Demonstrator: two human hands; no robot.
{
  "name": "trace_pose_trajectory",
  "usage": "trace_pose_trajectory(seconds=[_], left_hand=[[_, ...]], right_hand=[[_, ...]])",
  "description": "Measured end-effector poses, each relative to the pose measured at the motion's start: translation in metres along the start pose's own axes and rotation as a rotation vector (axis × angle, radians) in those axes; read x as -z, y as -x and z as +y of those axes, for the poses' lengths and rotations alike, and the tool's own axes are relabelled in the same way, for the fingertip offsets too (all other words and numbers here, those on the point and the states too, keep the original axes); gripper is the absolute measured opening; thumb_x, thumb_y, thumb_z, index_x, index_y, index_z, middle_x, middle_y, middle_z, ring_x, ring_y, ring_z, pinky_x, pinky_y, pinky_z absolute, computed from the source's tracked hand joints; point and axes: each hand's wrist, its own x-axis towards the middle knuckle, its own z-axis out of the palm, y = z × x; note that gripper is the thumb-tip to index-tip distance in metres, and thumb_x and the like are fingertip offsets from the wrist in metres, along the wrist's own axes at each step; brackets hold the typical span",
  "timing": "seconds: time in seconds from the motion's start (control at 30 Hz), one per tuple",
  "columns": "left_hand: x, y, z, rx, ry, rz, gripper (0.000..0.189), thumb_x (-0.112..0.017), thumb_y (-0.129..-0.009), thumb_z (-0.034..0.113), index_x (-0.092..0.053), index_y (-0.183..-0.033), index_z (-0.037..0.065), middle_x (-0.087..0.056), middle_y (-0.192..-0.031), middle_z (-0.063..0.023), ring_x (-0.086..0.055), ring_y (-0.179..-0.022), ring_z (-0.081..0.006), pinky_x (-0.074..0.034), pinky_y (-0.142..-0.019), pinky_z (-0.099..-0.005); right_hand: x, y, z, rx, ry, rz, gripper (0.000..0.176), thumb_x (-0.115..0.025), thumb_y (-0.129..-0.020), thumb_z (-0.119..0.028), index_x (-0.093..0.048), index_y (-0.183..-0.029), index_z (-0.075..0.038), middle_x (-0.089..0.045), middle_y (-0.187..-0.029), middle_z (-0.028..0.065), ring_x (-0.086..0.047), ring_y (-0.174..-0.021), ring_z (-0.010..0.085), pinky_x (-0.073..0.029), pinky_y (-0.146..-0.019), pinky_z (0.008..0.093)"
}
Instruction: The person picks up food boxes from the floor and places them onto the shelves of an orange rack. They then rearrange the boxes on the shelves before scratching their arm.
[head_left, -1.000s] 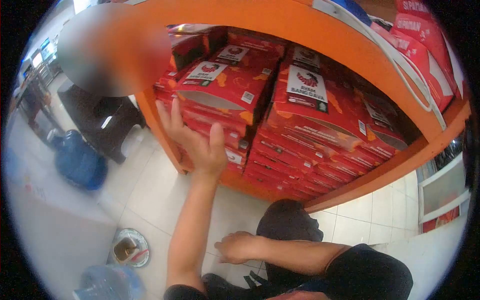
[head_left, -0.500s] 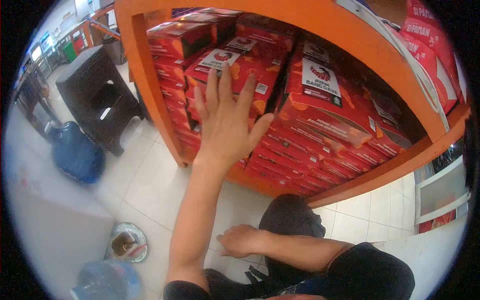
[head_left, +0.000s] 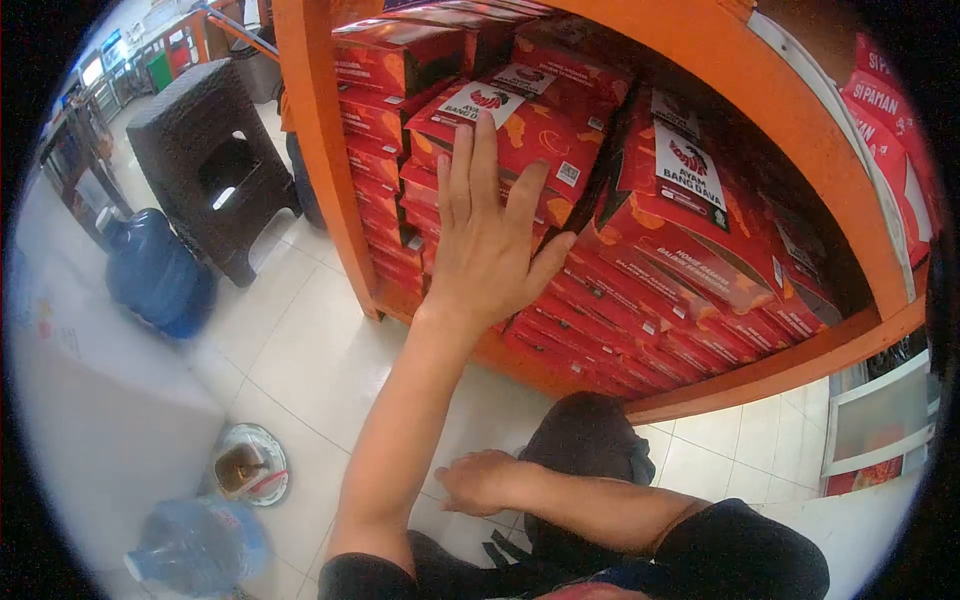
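My left hand is stretched out with its fingers spread, back of the hand toward me. It is in front of a red printed food box on a packed stack, with the fingertips over the front of the box. Whether they touch it cannot be made out. Beside it, across a dark gap, is another stack topped by a red box with the same white label. My right hand hangs loosely over my knee, its fingers slightly bent and apart, holding nothing that I can see.
An orange frame surrounds the stacks. At left are a dark stool and a blue water jug. Nearer me, a clear jug and a plate with a brown-filled container are low down. Red packs show at upper right.
The view has shifted, so the boxes and frame sit farther right and slightly lower. My left hand stays spread before the same stack; my right hand has hardly moved.
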Motion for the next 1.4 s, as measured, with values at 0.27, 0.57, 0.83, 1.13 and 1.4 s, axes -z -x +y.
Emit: trace_pose_trajectory(seconds=[0.27,0.57,0.83,1.13,1.4], left_hand=[[0.006,0.001,0.003,0.004,-0.015,0.072,0.066,-0.076,-0.084,0.035,-0.057,-0.14,0.007,-0.021,-0.161,-0.0332,-0.019,-0.148,-0.052,-0.019,-0.121,-0.0602],[0.01,0.0,-0.007,-0.056,0.075,0.177,0.086,-0.076,-0.083,0.027,-0.035,-0.154,0.003,-0.032,-0.158,-0.0264,-0.031,-0.144,-0.0461,-0.024,-0.119,-0.0544],[0.027,0.005,-0.015,-0.091,0.062,0.338,0.076,-0.077,-0.081,0.023,-0.039,-0.144,0.004,-0.036,-0.151,-0.0288,-0.039,-0.136,-0.0464,-0.031,-0.116,-0.0548],[0.143,-0.023,-0.045,0.412,-0.861,0.651,0.094,-0.087,-0.078,0.039,-0.033,-0.151,0.013,-0.021,-0.157,-0.0374,-0.025,-0.145,-0.0538,-0.014,-0.118,-0.0645],[0.156,-0.033,-0.041,-0.172,-0.493,0.357,0.053,-0.085,-0.078,0.025,-0.063,-0.126,0.02,-0.041,-0.157,-0.0132,-0.031,-0.149,-0.0381,-0.008,-0.122,-0.0526]], right_hand=[[0.003,-0.004,0.002,0.023,-0.01,-0.047,0.051,-0.056,-0.102,-0.044,-0.061,-0.12,0.003,-0.068,-0.117,0.0259,-0.064,-0.115,0.0427,-0.05,-0.098,0.053],[0.006,-0.005,0.0,-0.007,-0.003,-0.06,0.051,-0.056,-0.102,-0.046,-0.059,-0.121,0.001,-0.069,-0.113,0.0257,-0.065,-0.11,0.0438,-0.051,-0.094,0.0542],[0.0,-0.008,0.002,0.026,0.01,-0.038,0.05,-0.055,-0.102,-0.046,-0.06,-0.12,0.0,-0.069,-0.112,0.0262,-0.065,-0.111,0.0447,-0.05,-0.094,0.0552],[0.002,0.0,0.004,0.087,-0.013,0.095,0.049,-0.059,-0.1,-0.044,-0.062,-0.119,0.001,-0.069,-0.113,0.0268,-0.067,-0.108,0.0452,-0.053,-0.092,0.0568],[0.011,0.006,0.002,0.063,-0.031,0.115,0.052,-0.058,-0.1,-0.046,-0.062,-0.121,0.001,-0.069,-0.114,0.0272,-0.067,-0.107,0.0452,-0.053,-0.092,0.0562]])
